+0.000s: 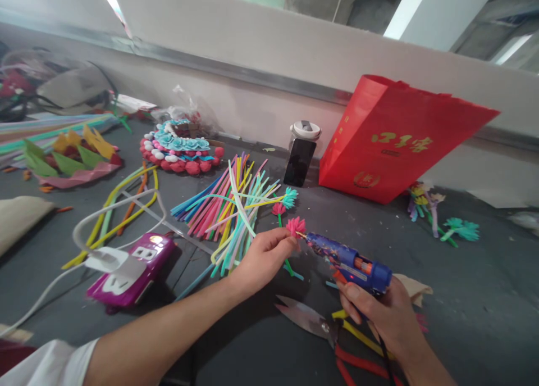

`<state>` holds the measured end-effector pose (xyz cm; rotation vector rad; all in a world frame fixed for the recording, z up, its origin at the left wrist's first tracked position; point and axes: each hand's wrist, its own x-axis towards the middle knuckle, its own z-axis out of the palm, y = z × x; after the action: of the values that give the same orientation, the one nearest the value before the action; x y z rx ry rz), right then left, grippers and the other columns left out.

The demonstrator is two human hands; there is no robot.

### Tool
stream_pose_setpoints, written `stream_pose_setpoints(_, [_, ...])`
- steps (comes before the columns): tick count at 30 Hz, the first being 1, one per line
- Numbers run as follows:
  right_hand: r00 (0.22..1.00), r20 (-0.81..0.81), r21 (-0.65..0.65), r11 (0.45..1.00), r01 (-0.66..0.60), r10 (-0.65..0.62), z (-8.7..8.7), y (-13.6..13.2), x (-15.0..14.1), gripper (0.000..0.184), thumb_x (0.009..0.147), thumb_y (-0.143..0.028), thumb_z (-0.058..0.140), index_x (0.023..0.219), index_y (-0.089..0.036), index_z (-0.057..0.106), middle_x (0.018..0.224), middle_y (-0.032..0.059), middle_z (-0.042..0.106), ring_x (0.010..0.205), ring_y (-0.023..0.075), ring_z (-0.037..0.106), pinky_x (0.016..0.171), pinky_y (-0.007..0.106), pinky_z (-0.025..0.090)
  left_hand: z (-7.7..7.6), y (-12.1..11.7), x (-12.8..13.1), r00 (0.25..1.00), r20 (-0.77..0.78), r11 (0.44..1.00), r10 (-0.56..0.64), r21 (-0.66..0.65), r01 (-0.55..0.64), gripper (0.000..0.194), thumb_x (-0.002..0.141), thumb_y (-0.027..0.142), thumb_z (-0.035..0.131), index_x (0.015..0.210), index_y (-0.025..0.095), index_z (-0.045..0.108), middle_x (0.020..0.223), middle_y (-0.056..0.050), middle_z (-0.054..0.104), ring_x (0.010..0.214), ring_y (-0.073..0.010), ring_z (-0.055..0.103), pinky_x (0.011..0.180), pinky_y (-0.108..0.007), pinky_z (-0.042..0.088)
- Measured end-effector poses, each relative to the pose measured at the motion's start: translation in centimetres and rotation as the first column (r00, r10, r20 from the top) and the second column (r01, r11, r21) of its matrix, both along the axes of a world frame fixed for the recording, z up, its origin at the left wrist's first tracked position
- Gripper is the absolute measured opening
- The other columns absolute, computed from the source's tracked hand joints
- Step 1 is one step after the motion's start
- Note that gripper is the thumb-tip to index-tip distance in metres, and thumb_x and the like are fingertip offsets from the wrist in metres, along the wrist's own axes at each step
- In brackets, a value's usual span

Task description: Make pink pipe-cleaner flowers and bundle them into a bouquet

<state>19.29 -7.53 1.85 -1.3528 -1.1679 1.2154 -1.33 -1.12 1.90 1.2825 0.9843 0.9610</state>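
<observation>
My right hand (383,313) is wrapped round the handle of a blue hot glue gun (345,257), its nozzle pointing left. A small pink pipe-cleaner flower (296,225) is pinched in the fingers of my left hand (269,254), and the nozzle tip meets or nearly meets its base. Behind my left fingers lie a darker red flower (278,208) and a turquoise flower (289,198). Below the glue gun rest open-bladed scissors (309,318) with red handles, partly hidden by my right hand. A yellow strip (357,336) lies beside them.
Loose coloured pipe cleaners (227,206) are heaped left of centre. A purple power strip (135,268) with a white plug sits at left. Behind stand a phone (299,162), a white-lidded cup (305,128) and a red bag (391,144). Finished-looking flowers (461,228) lie at right.
</observation>
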Motion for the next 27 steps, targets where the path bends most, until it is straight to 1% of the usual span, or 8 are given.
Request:
stream_pose_setpoints(6, [1.0, -0.001, -0.001, 1.0, 0.004, -0.004, 0.07, -0.02, -0.1, 0.034, 0.072, -0.044, 0.077, 0.085, -0.016, 0.062, 0.054, -0.003, 0.053, 0.041, 0.0084, 0.04, 0.041, 0.024, 0.036, 0.05, -0.07, 0.04, 1.0, -0.003, 1.0, 0.013, -0.005, -0.013, 0.026, 0.082, 0.038, 0.051, 0.071, 0.017, 0.061, 0.052, 0.005, 0.034, 0.051, -0.0106, 0.031, 0.049, -0.023, 0.024])
stream_pose_setpoints(11, [1.0, 0.0, -0.001, 1.0, 0.001, -0.001, -0.11, 0.02, 0.02, 0.035, 0.073, -0.043, 0.077, 0.089, -0.016, 0.062, 0.052, -0.0043, 0.051, 0.04, 0.0082, 0.04, 0.041, 0.024, 0.035, 0.02, -0.08, 0.06, 1.0, 0.001, 1.0, 0.008, 0.0, -0.008, 0.025, 0.082, 0.037, 0.05, 0.07, 0.017, 0.061, 0.052, 0.006, 0.033, 0.051, -0.01, 0.03, 0.048, -0.023, 0.024])
stream_pose_setpoints(14, [1.0, -0.012, 0.001, 1.0, -0.019, 0.019, -0.14, 0.05, 0.1, 0.035, 0.074, -0.043, 0.076, 0.089, -0.016, 0.062, 0.055, -0.0034, 0.052, 0.04, 0.0082, 0.04, 0.041, 0.024, 0.034, -0.03, -0.08, 0.03, 1.0, -0.001, 1.0, 0.012, -0.01, -0.012, 0.025, 0.081, 0.036, 0.051, 0.07, 0.017, 0.061, 0.052, 0.006, 0.033, 0.05, -0.0097, 0.029, 0.047, -0.022, 0.022])
stream_pose_setpoints(22, [0.999, -0.024, 0.002, 0.999, -0.032, 0.032, 0.06, 0.08, -0.1, 0.031, 0.074, -0.043, 0.076, 0.079, -0.017, 0.06, 0.051, -0.0044, 0.05, 0.039, 0.0077, 0.04, 0.041, 0.024, 0.036, -0.18, 0.0, -0.01, 1.0, -0.001, 1.0, 0.015, 0.001, -0.015, 0.025, 0.081, 0.037, 0.051, 0.07, 0.017, 0.061, 0.054, 0.005, 0.035, 0.051, -0.01, 0.03, 0.048, -0.023, 0.024])
stream_pose_setpoints(27, [0.999, -0.049, -0.01, 1.0, 0.0, -0.001, -0.14, 0.04, -0.17, 0.033, 0.073, -0.042, 0.077, 0.085, -0.016, 0.061, 0.055, -0.0027, 0.054, 0.04, 0.0073, 0.041, 0.04, 0.023, 0.036, -0.18, -0.01, -0.02, 1.0, 0.005, 1.0, 0.006, 0.004, -0.006, 0.024, 0.082, 0.036, 0.051, 0.071, 0.017, 0.062, 0.053, 0.005, 0.034, 0.051, -0.01, 0.03, 0.048, -0.023, 0.023])
